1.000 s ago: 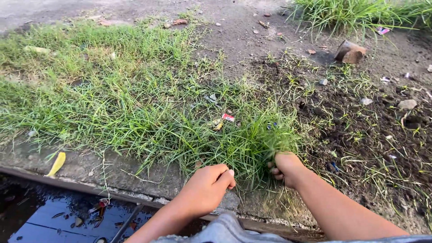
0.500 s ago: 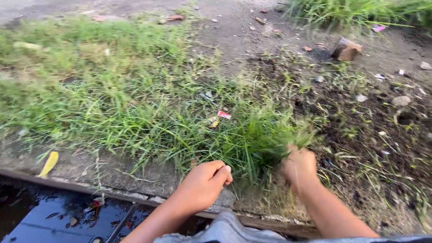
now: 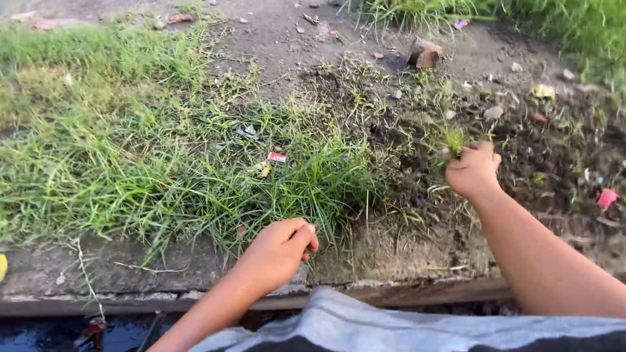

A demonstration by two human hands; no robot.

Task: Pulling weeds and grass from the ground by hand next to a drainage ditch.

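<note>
Gripping a small tuft of pulled grass (image 3: 454,140), the right hand (image 3: 474,171) is fisted shut around the blades and held up over the dark bare soil (image 3: 521,150), well apart from the main clump. Left hand (image 3: 279,251) is curled into a loose fist with nothing visible inside it, knuckles resting at the near edge of the thick grass clump (image 3: 306,186), just above the concrete curb (image 3: 163,270). Clump sits between the two hands, rooted at the curb edge, blades long and floppy. Judgement: grass is light and soft, blades bend and can slide or snap if taken near the tips; roots probably hold firm in the packed dirt, so the best hold looks low at the base, bunching many blades together. Tuft in the right hand is thin, with only its short green top showing above the fingers, and whether roots hang below cannot be told. Litter nearby: a small red-and-white wrapper (image 3: 277,157) in the grass and a pink scrap (image 3: 606,198) on the soil at far right. A brick chunk (image 3: 424,53) lies farther up on the dirt. Grey cloth (image 3: 365,326) shows at the bottom edge.
</note>
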